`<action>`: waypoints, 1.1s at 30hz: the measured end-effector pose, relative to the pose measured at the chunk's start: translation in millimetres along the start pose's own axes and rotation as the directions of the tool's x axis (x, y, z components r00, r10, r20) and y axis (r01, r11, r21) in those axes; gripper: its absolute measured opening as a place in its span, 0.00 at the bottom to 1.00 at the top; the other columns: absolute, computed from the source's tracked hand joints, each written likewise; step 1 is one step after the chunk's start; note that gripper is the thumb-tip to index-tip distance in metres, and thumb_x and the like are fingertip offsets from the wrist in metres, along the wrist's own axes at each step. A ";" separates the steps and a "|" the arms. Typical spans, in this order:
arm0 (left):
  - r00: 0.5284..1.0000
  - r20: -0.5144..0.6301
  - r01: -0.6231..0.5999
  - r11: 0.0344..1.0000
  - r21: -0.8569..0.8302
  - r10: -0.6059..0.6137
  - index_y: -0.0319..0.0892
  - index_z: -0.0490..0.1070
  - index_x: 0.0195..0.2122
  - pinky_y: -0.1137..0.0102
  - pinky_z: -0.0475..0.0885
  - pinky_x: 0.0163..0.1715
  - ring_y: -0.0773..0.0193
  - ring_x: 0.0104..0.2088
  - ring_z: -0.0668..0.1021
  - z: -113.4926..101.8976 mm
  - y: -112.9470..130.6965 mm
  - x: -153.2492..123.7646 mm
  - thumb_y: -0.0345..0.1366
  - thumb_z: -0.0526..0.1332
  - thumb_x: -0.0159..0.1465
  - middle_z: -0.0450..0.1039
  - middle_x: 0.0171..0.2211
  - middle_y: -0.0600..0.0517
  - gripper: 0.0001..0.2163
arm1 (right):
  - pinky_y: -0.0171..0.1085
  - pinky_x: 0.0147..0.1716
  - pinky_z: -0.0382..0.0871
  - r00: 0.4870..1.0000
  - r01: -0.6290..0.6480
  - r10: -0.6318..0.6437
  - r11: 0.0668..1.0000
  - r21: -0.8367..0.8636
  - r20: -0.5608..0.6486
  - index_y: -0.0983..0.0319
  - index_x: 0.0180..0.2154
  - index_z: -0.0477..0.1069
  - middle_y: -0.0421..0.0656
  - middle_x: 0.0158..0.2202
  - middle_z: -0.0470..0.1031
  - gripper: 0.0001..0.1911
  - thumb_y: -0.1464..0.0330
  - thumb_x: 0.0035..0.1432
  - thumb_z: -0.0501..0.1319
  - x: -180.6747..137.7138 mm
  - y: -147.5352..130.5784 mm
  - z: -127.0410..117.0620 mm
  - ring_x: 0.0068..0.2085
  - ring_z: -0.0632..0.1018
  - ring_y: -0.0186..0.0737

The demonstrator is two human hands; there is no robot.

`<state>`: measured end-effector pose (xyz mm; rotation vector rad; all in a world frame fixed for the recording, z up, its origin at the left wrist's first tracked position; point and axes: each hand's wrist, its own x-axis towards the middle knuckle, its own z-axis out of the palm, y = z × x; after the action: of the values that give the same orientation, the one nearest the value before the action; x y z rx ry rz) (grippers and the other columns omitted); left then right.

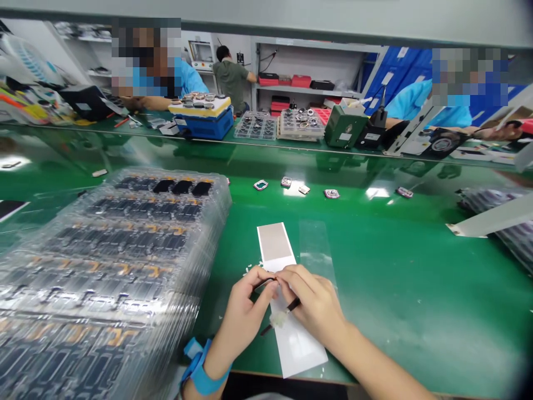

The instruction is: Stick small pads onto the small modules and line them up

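Note:
My left hand (245,311), with a blue strap on its wrist, pinches a small dark part at its fingertips. My right hand (314,303) is closed on thin black tweezers (287,308) whose tip meets that part. Both hands hover over a long white strip of paper (291,339) lying on the green bench (395,289); its far end carries a grey patch (273,241). Small white scraps lie beside the strip.
A tall stack of clear plastic trays (112,261) with dark parts fills the left. A clear film (314,244) lies right of the strip. Small square parts (332,193) sit farther out. Two people in blue work across the bench; another tray stack (516,233) sits right.

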<state>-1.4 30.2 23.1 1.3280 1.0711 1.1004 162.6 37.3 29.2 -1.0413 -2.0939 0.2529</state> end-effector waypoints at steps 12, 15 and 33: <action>0.964 -0.266 0.000 0.998 -0.058 -0.016 0.45 0.59 0.38 0.76 0.63 0.24 0.70 0.23 0.67 -5.6 -6.9 1.2 0.41 0.52 0.73 0.71 0.27 0.57 0.07 | 0.32 0.27 0.65 0.867 -0.486 0.381 0.792 0.370 0.322 0.62 0.25 0.72 0.38 0.22 0.73 0.07 0.69 0.55 0.62 39.3 27.4 23.0 0.25 0.73 0.35; 0.960 -0.279 0.009 0.996 -0.083 -0.032 0.45 0.58 0.39 0.76 0.62 0.23 0.71 0.21 0.67 -7.1 -3.6 0.8 0.43 0.52 0.73 0.71 0.26 0.57 0.08 | 0.34 0.31 0.65 0.826 -0.557 0.403 0.688 0.465 0.394 0.62 0.25 0.73 0.38 0.23 0.73 0.09 0.66 0.55 0.61 38.6 26.3 29.7 0.27 0.73 0.35; 0.997 0.030 0.077 0.992 -0.100 -0.075 0.46 0.58 0.39 0.74 0.55 0.22 0.69 0.23 0.62 -0.6 -2.6 -6.4 0.47 0.54 0.72 0.59 0.22 0.61 0.11 | 0.33 0.25 0.61 0.691 -0.709 0.414 0.231 0.666 0.592 0.63 0.24 0.75 0.34 0.16 0.62 0.19 0.53 0.48 0.71 31.2 16.9 2.9 0.22 0.63 0.29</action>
<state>-3.1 24.1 20.3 1.2090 1.0251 1.0640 159.1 72.0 36.3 -1.0561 -1.2760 1.7898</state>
